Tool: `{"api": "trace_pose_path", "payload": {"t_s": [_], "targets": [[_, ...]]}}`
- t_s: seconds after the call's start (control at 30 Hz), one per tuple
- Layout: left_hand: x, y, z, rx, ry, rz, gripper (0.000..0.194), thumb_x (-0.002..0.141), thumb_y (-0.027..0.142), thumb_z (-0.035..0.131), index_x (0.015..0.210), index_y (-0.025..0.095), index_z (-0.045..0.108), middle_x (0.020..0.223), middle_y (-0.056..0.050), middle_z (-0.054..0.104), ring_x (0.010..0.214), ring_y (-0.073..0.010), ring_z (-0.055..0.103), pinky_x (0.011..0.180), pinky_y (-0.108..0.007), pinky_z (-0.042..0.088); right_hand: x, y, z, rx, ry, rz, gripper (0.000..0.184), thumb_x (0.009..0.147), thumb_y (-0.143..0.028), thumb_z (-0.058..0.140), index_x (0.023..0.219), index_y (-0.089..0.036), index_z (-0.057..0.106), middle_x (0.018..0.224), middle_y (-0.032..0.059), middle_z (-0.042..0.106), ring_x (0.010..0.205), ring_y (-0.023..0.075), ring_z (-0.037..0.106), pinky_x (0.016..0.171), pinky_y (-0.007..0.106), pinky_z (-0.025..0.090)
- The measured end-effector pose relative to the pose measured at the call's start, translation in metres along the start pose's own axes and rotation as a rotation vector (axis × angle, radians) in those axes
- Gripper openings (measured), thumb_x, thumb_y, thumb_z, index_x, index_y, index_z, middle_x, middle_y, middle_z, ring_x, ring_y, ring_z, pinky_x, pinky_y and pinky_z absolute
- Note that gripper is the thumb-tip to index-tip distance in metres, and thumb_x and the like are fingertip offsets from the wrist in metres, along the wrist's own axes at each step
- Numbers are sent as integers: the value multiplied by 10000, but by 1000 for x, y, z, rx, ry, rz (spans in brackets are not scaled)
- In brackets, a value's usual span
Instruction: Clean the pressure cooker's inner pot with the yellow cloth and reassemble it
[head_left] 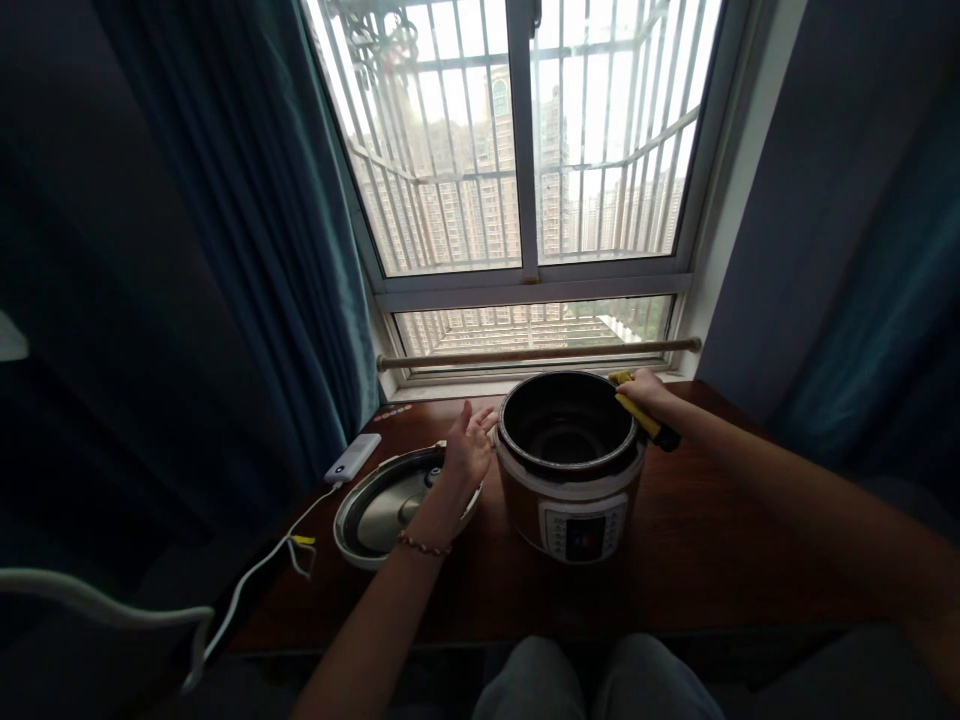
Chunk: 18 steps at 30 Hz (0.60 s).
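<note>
An electric pressure cooker [517, 510] with a control panel on its front stands on the table. Its dark inner pot [566, 425] sits in it, with the rim standing above the cooker's pale upper edge. My right hand [643, 392] is closed around a yellow-and-black object [643, 414] at the right rim of the pot; its exact kind is unclear. At the left rim is my left hand [471, 445], palm turned toward the pot and fingers apart, holding nothing. Whether its fingertips touch the cooker cannot be told. The cooker's lid [375, 510] lies underside up, partly behind my left forearm.
A white power strip [354, 458] with a white cord [244, 580] lies at the table's left side. The wooden table [712, 530] reaches to the window, where a rail [540, 353] crosses low. A blue curtain [277, 250] hangs at the left.
</note>
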<state>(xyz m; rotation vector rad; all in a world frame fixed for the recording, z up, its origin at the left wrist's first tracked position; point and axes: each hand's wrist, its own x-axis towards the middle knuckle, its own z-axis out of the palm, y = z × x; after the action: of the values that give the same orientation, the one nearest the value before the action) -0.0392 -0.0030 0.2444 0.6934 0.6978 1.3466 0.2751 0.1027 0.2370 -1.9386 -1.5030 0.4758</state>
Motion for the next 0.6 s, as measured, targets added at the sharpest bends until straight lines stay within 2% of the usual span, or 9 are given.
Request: {"api": "trace_pose_path", "payload": {"t_s": [0.23,0.37,0.5,0.6], "targets": [[0,-5,0,-16,-10,-9,660,867,496,333,1314,11,304,1165,-206,554,1022,-250,573,863,-333,439,-4,-5,0,-158,13,11,251,640,-279,605,806,-96,646,807,144,646,730,237,596,571,266,394],[0,-4,0,-26,-22,-21,635,874,486,325,1316,29,305,1184,-200,546,1031,-248,571,875,-344,442,-7,-7,-7,-160,96,6,232,709,-272,536,811,-101,655,865,166,650,830,254,601,628,270,407],[0,-4,0,-22,-26,-29,609,871,488,325,1291,47,343,1169,-191,554,1029,-247,573,882,-348,443,-3,-12,-33,-89,234,12,238,757,-264,499,854,-102,645,888,181,650,833,249,606,632,270,418],[0,-3,0,-9,-29,-29,586,864,492,340,1261,62,376,1162,-177,557,1036,-241,569,894,-343,439,9,-15,-68,20,382,25,274,773,-250,486,909,-57,626,883,224,635,809,283,612,617,318,434]]}}
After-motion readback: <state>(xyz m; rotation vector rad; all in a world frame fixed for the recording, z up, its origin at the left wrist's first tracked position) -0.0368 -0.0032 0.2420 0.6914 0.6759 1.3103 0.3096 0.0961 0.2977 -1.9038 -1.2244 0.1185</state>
